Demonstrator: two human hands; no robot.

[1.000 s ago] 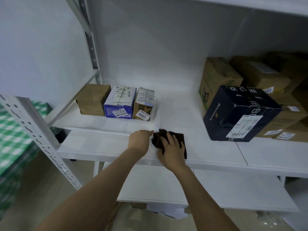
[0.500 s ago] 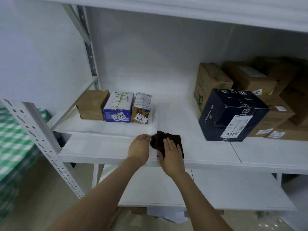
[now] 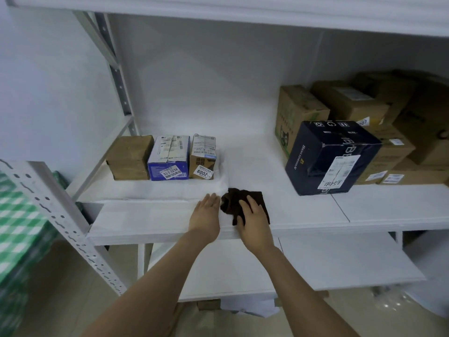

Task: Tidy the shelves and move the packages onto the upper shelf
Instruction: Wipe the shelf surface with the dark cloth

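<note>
Head view: the right hand (image 3: 252,220) lies flat, fingers spread, on a dark brown cloth (image 3: 243,203) at the front of the white shelf (image 3: 303,210); the left hand (image 3: 205,215) rests open beside it, touching the cloth's edge; three small packages (image 3: 165,158) sit rear left; a navy box (image 3: 332,156) and stacked cartons (image 3: 388,132) stand right.

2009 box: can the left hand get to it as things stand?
Probably yes. The left hand lies flat and empty on the shelf, just in front of the 2009 box, with only bare shelf between. The right hand presses the cloth alongside.
</note>
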